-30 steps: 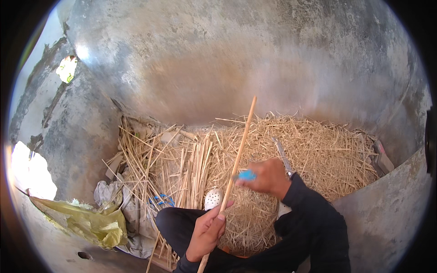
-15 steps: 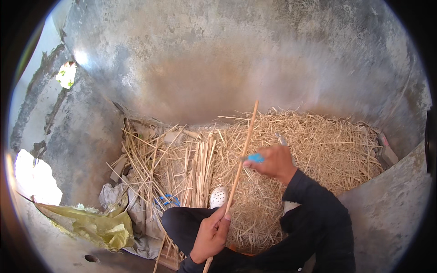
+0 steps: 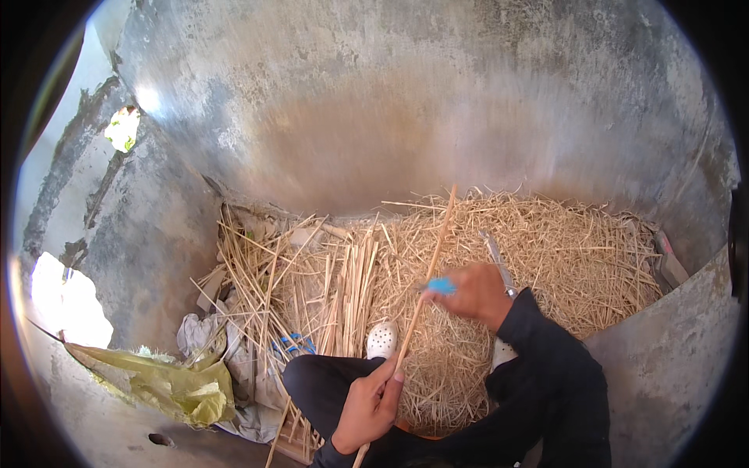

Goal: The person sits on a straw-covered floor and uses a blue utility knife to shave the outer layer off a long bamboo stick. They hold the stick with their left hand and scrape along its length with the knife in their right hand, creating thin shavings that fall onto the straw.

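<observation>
A long, thin bamboo stick (image 3: 442, 236) slants up and away from my lap. Its lower part is gripped in my left hand (image 3: 368, 409), with the thumb laid along it. Farther up the stick, my right hand (image 3: 476, 295) is closed around a small blue-handled knife (image 3: 442, 285). The knife's short dark end meets the stick, though motion blurs its shape. Just beyond my right hand, a grey metal blade (image 3: 498, 257) lies on the pale shavings (image 3: 569, 265).
Split sticks (image 3: 351, 288) lie in a bundle left of the shavings. A yellow-green sack (image 3: 164, 382) and grey cloth (image 3: 195, 334) are at the left. A white clog (image 3: 381, 340) is by my bent knee. A concrete wall (image 3: 406, 101) rises behind.
My right hand has moved slightly down the stick toward my left hand, still holding the knife. The whole view has shifted a little, and the left hand keeps its grip.
</observation>
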Demonstrator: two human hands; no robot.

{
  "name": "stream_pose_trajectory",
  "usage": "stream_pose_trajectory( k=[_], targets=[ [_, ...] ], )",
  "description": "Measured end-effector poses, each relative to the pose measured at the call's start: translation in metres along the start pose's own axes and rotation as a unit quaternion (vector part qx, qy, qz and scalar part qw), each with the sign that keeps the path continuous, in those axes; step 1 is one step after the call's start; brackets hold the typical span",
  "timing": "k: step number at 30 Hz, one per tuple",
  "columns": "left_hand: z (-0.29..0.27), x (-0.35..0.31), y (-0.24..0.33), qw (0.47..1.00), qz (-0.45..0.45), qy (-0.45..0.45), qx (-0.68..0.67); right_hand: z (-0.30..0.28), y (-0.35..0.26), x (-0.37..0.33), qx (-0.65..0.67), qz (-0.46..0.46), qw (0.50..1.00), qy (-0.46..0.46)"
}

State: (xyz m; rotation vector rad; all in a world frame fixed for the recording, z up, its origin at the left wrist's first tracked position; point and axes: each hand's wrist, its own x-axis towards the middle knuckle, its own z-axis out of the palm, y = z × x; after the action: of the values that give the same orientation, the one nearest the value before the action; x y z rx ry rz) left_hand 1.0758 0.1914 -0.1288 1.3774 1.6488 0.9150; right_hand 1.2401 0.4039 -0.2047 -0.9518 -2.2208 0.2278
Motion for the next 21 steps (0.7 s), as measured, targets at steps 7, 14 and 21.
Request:
stream_pose_trajectory(
  k=[7,14,21],
  targets=[
    [0.003,-0.003,0.011,1.0,0.021,-0.015,0.008,-0.003,0.043,0.013,-0.088,0.112,0.99,-0.009],
    [0.0,0.002,0.005,0.999,-0.014,-0.031,-0.038,-0.009,0.006,0.004,-0.001,-0.016,1.0,0.023],
    [0.005,-0.008,0.001,0.983,-0.053,-0.095,-0.15,-0.002,0.111,0.029,-0.161,0.041,0.983,0.08]
  ],
)
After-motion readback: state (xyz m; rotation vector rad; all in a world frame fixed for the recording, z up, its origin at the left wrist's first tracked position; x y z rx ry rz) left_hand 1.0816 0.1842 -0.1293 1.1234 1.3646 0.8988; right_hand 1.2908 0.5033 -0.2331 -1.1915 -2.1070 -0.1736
